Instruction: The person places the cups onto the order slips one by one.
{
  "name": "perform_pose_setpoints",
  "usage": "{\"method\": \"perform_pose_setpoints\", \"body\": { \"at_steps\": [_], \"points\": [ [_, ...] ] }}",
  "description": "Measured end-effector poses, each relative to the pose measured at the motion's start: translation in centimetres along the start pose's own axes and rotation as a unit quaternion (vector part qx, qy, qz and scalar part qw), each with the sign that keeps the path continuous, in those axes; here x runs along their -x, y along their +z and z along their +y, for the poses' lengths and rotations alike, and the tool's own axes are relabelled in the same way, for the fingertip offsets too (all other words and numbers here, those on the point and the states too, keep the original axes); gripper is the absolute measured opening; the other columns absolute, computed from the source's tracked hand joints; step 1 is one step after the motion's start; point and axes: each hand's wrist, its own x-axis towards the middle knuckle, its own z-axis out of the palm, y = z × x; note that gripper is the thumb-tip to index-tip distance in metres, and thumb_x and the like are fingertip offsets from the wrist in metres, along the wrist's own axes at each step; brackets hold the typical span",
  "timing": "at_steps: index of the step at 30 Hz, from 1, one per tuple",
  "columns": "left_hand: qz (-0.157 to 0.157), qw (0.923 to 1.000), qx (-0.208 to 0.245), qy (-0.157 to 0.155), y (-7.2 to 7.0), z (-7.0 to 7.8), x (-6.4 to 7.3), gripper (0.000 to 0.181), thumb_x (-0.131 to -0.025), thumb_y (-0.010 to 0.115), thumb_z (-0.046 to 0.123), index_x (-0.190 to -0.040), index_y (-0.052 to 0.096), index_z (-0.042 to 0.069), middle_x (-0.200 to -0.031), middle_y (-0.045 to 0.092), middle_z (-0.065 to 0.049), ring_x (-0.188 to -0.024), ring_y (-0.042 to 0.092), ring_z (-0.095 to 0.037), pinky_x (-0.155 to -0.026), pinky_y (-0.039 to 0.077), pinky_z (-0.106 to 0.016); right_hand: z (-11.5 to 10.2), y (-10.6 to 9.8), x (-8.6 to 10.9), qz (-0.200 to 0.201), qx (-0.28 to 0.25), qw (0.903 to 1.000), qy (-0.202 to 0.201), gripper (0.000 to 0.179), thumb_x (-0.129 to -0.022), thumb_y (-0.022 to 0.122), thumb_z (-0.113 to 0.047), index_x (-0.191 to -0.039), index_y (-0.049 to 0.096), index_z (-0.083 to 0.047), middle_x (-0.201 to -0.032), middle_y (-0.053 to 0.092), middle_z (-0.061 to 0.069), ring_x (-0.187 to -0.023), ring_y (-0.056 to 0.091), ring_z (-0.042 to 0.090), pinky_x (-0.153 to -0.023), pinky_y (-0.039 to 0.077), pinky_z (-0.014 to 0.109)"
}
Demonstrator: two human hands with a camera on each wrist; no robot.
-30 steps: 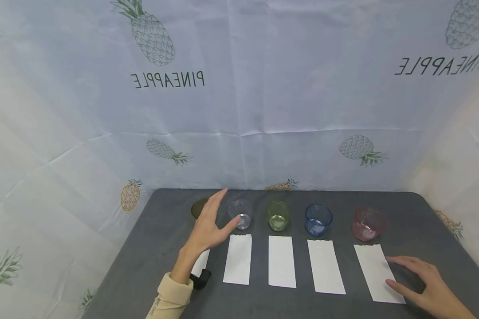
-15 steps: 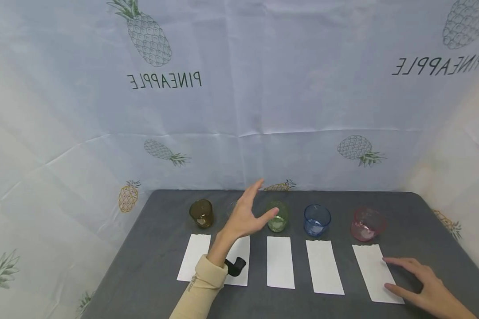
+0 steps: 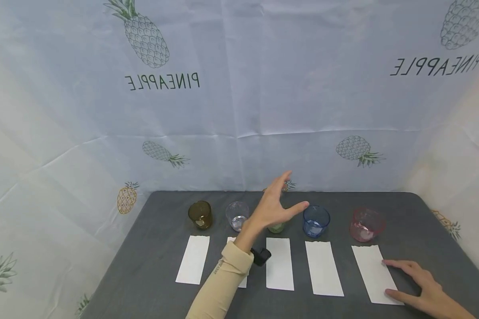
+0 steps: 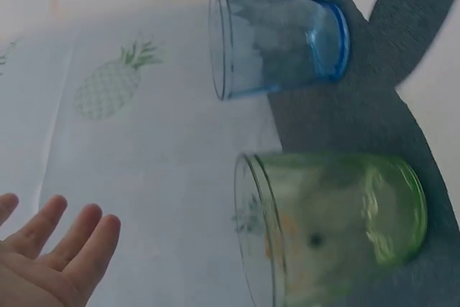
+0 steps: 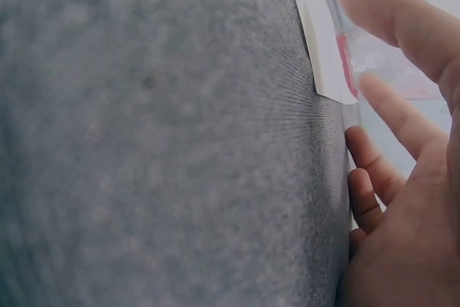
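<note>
My left hand (image 3: pixel 272 208) reaches over the table with its fingers spread and holds nothing. In the head view it hides most of a green glass (image 3: pixel 276 228), which the left wrist view shows whole, with the blue glass (image 3: pixel 316 220) beyond it. The thumb overlaps the blue glass's rim in the head view. At the right, my right hand (image 3: pixel 425 285) lies low over the table, thumb and forefinger parted at the right edge of a white paper strip (image 3: pixel 373 274). Behind that strip stands a pink glass (image 3: pixel 367 225).
A brown glass (image 3: pixel 200 215) and a clear glass (image 3: pixel 237 215) continue the row to the left. White paper strips (image 3: pixel 193 259) lie in front of the glasses on the dark grey table (image 3: pixel 143 266). A pineapple-print curtain (image 3: pixel 239 88) hangs behind the table.
My left hand has swept rightward, from over the brown and clear glasses to the green one, uncovering those two. The right hand has stayed by the rightmost strip, and the glasses stand where they stood.
</note>
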Motion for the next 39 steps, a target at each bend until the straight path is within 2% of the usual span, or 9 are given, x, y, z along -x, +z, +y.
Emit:
{"method": "perform_pose_setpoints", "body": {
  "at_steps": [4, 6, 7, 10, 17, 21, 28, 34, 39],
  "points": [
    [-0.009, 0.9998, 0.019, -0.007, 1.6, 0.7, -1.5, 0.091, -0.090, 0.072, 0.044, -0.164, 0.022, 0.026, -0.158, 0.043, -0.005, -0.138, 0.053, -0.025, -0.106, 0.053, -0.041, -0.2, -0.2, -0.2, -0.013, 0.014, 0.9998, 0.006, 0.066, -0.089, 0.079, -0.032, -0.147, 0.049, -0.025, -0.131, 0.044, 0.013, -0.117, 0.039, 0.025, -0.072, 0.038, 0.066],
    [-0.018, 0.9995, 0.022, -0.014, 2.4, 1.2, -2.1, 0.091, -0.090, 0.073, 0.046, -0.164, 0.021, 0.029, -0.159, 0.042, -0.003, -0.139, 0.053, -0.024, -0.106, 0.053, -0.038, -0.4, -0.3, -0.3, -0.020, 0.020, 0.9995, 0.013, 0.066, -0.089, 0.079, -0.033, -0.147, 0.049, -0.024, -0.131, 0.045, 0.017, -0.117, 0.041, 0.030, -0.071, 0.040, 0.065],
    [-0.023, 0.9993, 0.025, -0.018, 2.9, 1.4, -2.3, 0.091, -0.090, 0.073, 0.046, -0.163, 0.021, 0.030, -0.160, 0.041, -0.002, -0.139, 0.052, -0.024, -0.106, 0.052, -0.036, -0.5, -0.3, -0.3, -0.025, 0.021, 0.9993, 0.015, 0.066, -0.090, 0.078, -0.033, -0.148, 0.048, -0.023, -0.132, 0.044, 0.020, -0.115, 0.041, 0.040, -0.071, 0.040, 0.065],
    [-0.039, 0.9989, 0.019, -0.016, 4.2, 2.2, -3.0, 0.092, -0.090, 0.073, 0.046, -0.164, 0.020, 0.032, -0.162, 0.038, 0.000, -0.142, 0.050, -0.022, -0.108, 0.051, -0.037, -0.7, -0.2, -0.4, -0.021, 0.016, 0.9996, 0.013, 0.067, -0.089, 0.079, -0.032, -0.147, 0.048, -0.022, -0.131, 0.044, 0.023, -0.112, 0.040, 0.051, -0.072, 0.036, 0.067],
    [-0.069, 0.9972, -0.031, 0.000, 7.9, 3.7, -3.8, 0.098, -0.089, 0.072, 0.053, -0.165, 0.014, 0.031, -0.171, 0.024, 0.005, -0.158, 0.028, -0.021, -0.121, 0.040, -0.045, -1.0, -0.1, -0.4, 0.007, 0.026, 0.9996, -0.008, 0.070, -0.083, 0.084, -0.029, -0.145, 0.052, -0.023, -0.129, 0.045, 0.021, -0.108, 0.040, 0.049, -0.069, 0.035, 0.066],
    [-0.058, 0.9980, -0.022, -0.015, 9.7, 4.1, -4.0, 0.101, -0.087, 0.075, 0.052, -0.165, 0.014, 0.031, -0.170, 0.024, 0.005, -0.154, 0.035, -0.019, -0.116, 0.046, -0.041, -1.1, 0.1, -0.6, 0.004, 0.026, 0.9996, -0.009, 0.070, -0.083, 0.084, -0.030, -0.145, 0.052, -0.023, -0.130, 0.046, 0.021, -0.108, 0.040, 0.050, -0.068, 0.035, 0.063],
    [-0.043, 0.9968, -0.009, -0.067, 12.7, 5.0, -4.3, 0.109, -0.082, 0.080, 0.055, -0.165, 0.013, 0.030, -0.170, 0.022, 0.005, -0.155, 0.034, -0.019, -0.114, 0.047, -0.040, -0.8, 0.1, -0.6, -0.011, 0.033, 0.9994, 0.004, 0.070, -0.084, 0.082, -0.033, -0.146, 0.050, -0.023, -0.130, 0.045, 0.023, -0.108, 0.042, 0.053, -0.069, 0.037, 0.065],
    [-0.052, 0.9969, -0.019, -0.055, 14.9, 5.4, -4.2, 0.112, -0.082, 0.080, 0.053, -0.165, 0.012, 0.022, -0.169, 0.024, 0.000, -0.153, 0.036, -0.019, -0.114, 0.047, -0.033, -0.5, 0.2, -0.4, -0.009, 0.033, 0.9994, -0.001, 0.069, -0.085, 0.082, -0.032, -0.146, 0.051, -0.023, -0.129, 0.047, 0.025, -0.107, 0.045, 0.058, -0.069, 0.036, 0.066],
    [-0.044, 0.9964, -0.019, -0.070, 16.0, 5.1, -3.8, 0.115, -0.079, 0.084, 0.051, -0.165, 0.013, 0.024, -0.165, 0.029, -0.001, -0.150, 0.040, -0.019, -0.110, 0.050, -0.032, -0.4, 0.1, -0.5, -0.014, 0.049, 0.9987, 0.009, 0.069, -0.085, 0.082, -0.036, -0.145, 0.051, -0.023, -0.128, 0.049, 0.023, -0.106, 0.048, 0.055, -0.068, 0.039, 0.063]
  ]
}}
